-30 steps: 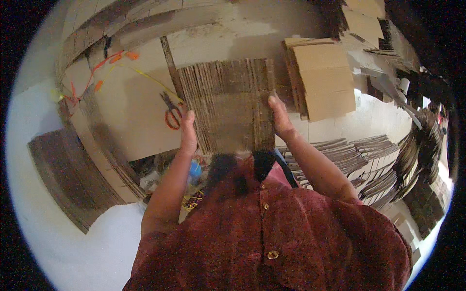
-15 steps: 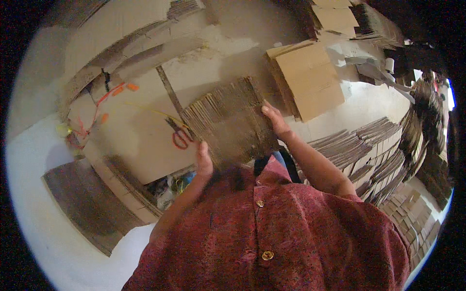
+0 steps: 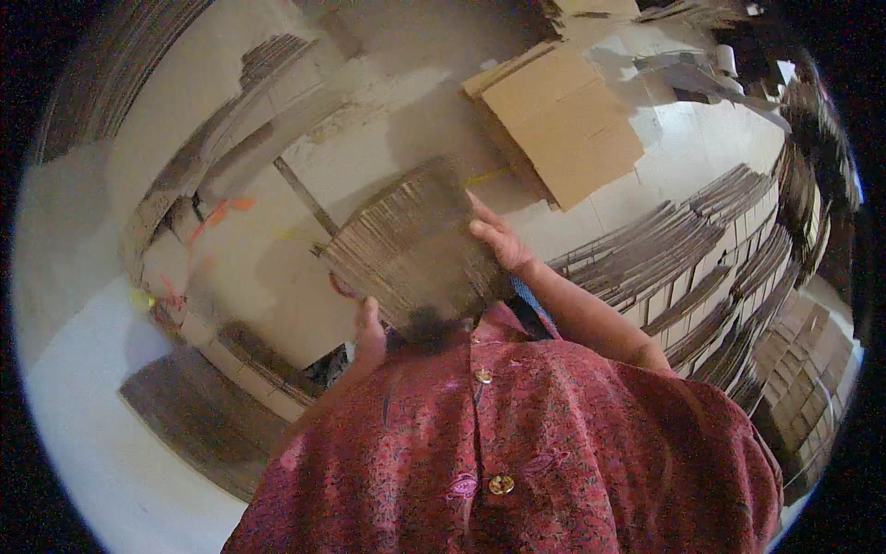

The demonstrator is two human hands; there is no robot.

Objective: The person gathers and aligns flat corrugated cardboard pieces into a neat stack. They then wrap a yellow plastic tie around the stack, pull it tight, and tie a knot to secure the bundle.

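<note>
From the head view, the person in the red patterned shirt (image 3: 517,443) holds a thick stack of corrugated cardboard sheets (image 3: 411,249) up close to the chest, tilted, its ribbed edges facing up. The left hand (image 3: 367,325) grips the stack's near left edge from below, fingers mostly hidden behind it. The right hand (image 3: 498,242) is pressed flat against the stack's right side, fingers spread along the edge. Both hands carry the stack clear of the work surface.

Beyond it, far and to the right, a folded flat brown box (image 3: 563,115) lies on the pale surface. Along the right run long rows of stacked cardboard (image 3: 701,249). On the near left, a dark cardboard panel (image 3: 198,415) lies flat. Orange scraps (image 3: 221,210) show on the left, blurred.
</note>
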